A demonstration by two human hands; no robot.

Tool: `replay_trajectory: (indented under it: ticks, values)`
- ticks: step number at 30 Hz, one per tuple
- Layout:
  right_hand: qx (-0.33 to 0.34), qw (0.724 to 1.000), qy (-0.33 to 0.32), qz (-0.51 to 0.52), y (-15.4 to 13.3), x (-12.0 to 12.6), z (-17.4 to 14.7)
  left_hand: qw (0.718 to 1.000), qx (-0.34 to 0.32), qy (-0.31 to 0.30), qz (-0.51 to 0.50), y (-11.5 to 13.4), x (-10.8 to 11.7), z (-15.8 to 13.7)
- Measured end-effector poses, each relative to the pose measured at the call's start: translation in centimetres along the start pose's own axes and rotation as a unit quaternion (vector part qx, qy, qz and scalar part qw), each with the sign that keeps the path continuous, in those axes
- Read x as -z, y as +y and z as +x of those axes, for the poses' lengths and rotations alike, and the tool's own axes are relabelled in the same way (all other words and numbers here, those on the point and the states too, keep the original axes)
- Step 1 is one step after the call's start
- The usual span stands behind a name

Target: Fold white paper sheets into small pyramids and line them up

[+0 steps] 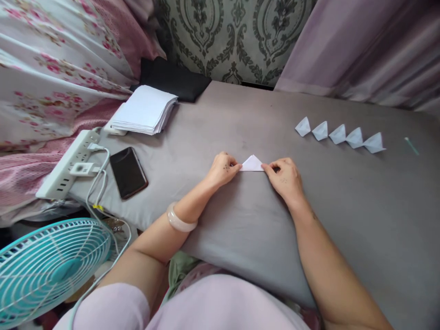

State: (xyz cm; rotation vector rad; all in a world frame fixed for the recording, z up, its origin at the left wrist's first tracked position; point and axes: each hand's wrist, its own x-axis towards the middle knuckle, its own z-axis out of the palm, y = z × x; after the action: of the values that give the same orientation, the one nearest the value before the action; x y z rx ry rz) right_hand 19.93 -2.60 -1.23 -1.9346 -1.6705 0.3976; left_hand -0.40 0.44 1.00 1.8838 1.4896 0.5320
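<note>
Head view: the folded white paper (252, 164) lies between my left hand (222, 171) and right hand (286, 178), its long near edge running left to right over the grey surface (247, 220). My fingers (268, 168) pinch narrowly at both end corners; neither hand is clearly nearer. Five folded paper pieces (338, 134) lie in a row farther right.

Dark medallions (201, 20) all over the grey wall (225, 68), and there, a mauve curtain (337, 50) sweeping down right, floral drapes (51, 59) bunched left, soft light across the broad grey surface (364, 211), turquoise fan (63, 270) low left
</note>
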Motion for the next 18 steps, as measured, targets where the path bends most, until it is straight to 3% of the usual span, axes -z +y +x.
replay_trajectory:
  ticks: [8,18]
  values:
    - [0.007,1.000,0.005,-0.002,0.16,-0.13,0.07,0.999,-0.004,-0.027,-0.041,-0.37,0.30,0.21]
    - [-0.001,1.000,-0.010,-0.008,-0.07,0.18,0.23,0.999,-0.025,-0.019,0.020,-0.10,-0.05,0.21]
